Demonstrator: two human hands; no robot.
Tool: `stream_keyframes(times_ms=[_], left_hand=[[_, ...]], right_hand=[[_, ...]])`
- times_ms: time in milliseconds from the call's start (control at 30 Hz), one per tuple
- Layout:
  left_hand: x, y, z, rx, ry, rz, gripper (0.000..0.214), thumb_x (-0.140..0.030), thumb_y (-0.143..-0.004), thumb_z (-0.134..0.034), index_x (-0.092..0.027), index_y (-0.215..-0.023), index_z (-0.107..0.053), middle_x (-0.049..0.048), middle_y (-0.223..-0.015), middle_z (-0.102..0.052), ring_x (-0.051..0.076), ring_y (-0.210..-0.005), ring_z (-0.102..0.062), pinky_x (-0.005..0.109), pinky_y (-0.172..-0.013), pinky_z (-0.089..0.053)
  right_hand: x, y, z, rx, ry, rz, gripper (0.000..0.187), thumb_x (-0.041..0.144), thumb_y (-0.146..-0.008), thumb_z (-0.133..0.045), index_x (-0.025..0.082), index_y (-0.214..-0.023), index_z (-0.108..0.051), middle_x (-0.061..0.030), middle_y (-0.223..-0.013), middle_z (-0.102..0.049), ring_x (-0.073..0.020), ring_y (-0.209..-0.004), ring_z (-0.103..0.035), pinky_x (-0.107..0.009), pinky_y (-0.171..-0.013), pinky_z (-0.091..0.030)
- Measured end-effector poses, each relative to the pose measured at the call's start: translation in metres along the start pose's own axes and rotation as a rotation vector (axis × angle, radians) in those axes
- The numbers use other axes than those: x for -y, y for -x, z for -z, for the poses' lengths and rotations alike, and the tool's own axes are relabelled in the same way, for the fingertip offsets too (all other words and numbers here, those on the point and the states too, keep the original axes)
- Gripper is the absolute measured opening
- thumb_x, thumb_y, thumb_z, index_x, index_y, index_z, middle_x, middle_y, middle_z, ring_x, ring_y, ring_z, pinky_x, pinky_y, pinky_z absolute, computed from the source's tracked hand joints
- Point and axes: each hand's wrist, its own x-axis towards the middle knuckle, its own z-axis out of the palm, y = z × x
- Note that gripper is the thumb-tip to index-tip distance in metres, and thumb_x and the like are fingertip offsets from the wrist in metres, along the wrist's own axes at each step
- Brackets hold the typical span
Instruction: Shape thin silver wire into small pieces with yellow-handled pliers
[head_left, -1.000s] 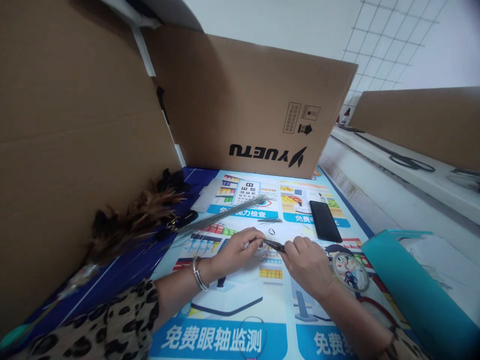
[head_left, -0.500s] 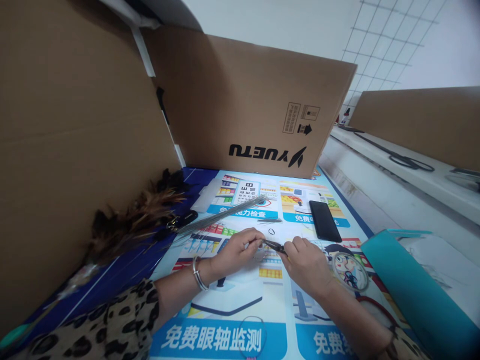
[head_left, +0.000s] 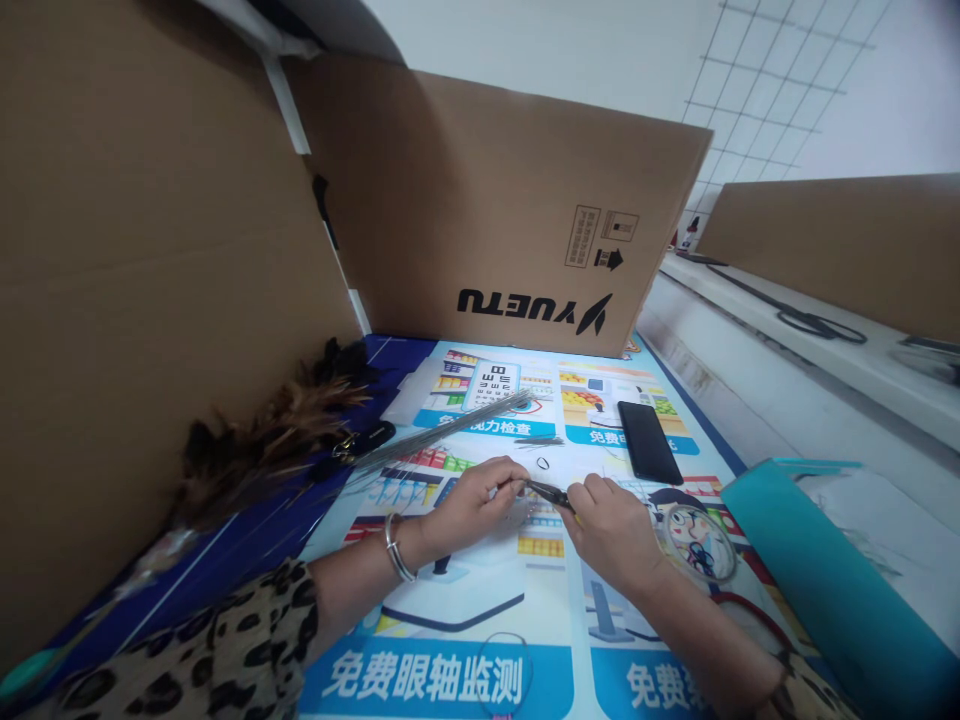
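Observation:
My right hand point(head_left: 611, 525) is wrapped round the handles of small dark pliers point(head_left: 550, 492), which point to the left. Their tips meet the pinched fingertips of my left hand point(head_left: 487, 495). A thin wire point(head_left: 519, 515), faint against the printed sheet, seems to come from those fingertips; its held end is hidden. Just beyond the hands lies a small dark ring point(head_left: 543, 463). A bundle of straight grey wires point(head_left: 450, 428) lies behind my left hand, with a few short wire pieces point(head_left: 540, 441) beside it.
A black phone point(head_left: 649, 442) lies at the back right. By my right forearm are a round clear dish point(head_left: 701, 543) with small items and a teal box point(head_left: 817, 560). Brown feathers point(head_left: 277, 430) lie at left along a cardboard wall point(head_left: 150, 250). A thin wire loop point(head_left: 529, 665) lies in front.

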Motion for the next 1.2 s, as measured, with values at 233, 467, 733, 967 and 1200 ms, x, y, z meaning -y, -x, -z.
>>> stream_keyframes(times_ms=[233, 467, 733, 967, 1200], left_hand=[[-0.0007, -0.0003, -0.0002, 0.004, -0.012, 0.0, 0.017, -0.01, -0.081, -0.04, -0.015, -0.083, -0.056, 0.0028, -0.078, -0.055, 0.013, -0.074, -0.051, 0.025, -0.07, -0.039], [-0.0018, 0.0, 0.0002, 0.006, -0.011, 0.007, 0.017, -0.01, -0.081, -0.04, -0.015, -0.084, -0.057, 0.0032, -0.079, -0.056, 0.013, -0.076, -0.051, 0.024, -0.071, -0.039], [-0.0012, 0.0002, 0.0002, 0.008, -0.011, 0.008, 0.017, -0.011, -0.081, -0.04, -0.015, -0.084, -0.057, 0.0032, -0.079, -0.056, 0.013, -0.075, -0.051, 0.025, -0.07, -0.04], [-0.0014, -0.0002, 0.0002, 0.001, -0.023, 0.006, 0.016, -0.011, -0.081, -0.041, -0.015, -0.084, -0.057, 0.0034, -0.079, -0.056, 0.013, -0.075, -0.051, 0.025, -0.07, -0.04], [-0.0007, -0.0001, -0.0001, 0.004, -0.021, 0.008, 0.016, -0.012, -0.082, -0.041, -0.015, -0.083, -0.057, 0.0031, -0.078, -0.057, 0.013, -0.075, -0.051, 0.024, -0.07, -0.039]], right_hand=[[-0.0004, 0.0006, -0.0005, 0.025, -0.015, -0.022, 0.015, 0.033, -0.083, -0.046, 0.02, -0.077, -0.05, -0.0034, -0.075, -0.052, -0.0164, -0.072, -0.045, -0.027, -0.061, -0.022], [0.0009, 0.0004, -0.001, 0.036, -0.023, -0.029, 0.015, 0.033, -0.083, -0.045, 0.02, -0.077, -0.05, -0.0038, -0.076, -0.052, -0.0163, -0.072, -0.045, -0.026, -0.061, -0.022], [0.0016, 0.0009, 0.0, 0.058, -0.034, -0.034, 0.015, 0.033, -0.084, -0.044, 0.02, -0.078, -0.05, -0.0035, -0.077, -0.053, -0.016, -0.073, -0.046, -0.027, -0.061, -0.022], [0.0019, 0.0014, -0.0015, 0.062, -0.023, -0.045, 0.014, 0.033, -0.083, -0.046, 0.021, -0.079, -0.05, -0.0027, -0.077, -0.053, -0.016, -0.072, -0.047, -0.027, -0.061, -0.022], [0.0022, 0.0004, -0.0001, 0.06, -0.028, -0.044, 0.014, 0.033, -0.083, -0.045, 0.021, -0.079, -0.05, -0.0024, -0.077, -0.053, -0.0157, -0.072, -0.047, -0.027, -0.06, -0.023]])
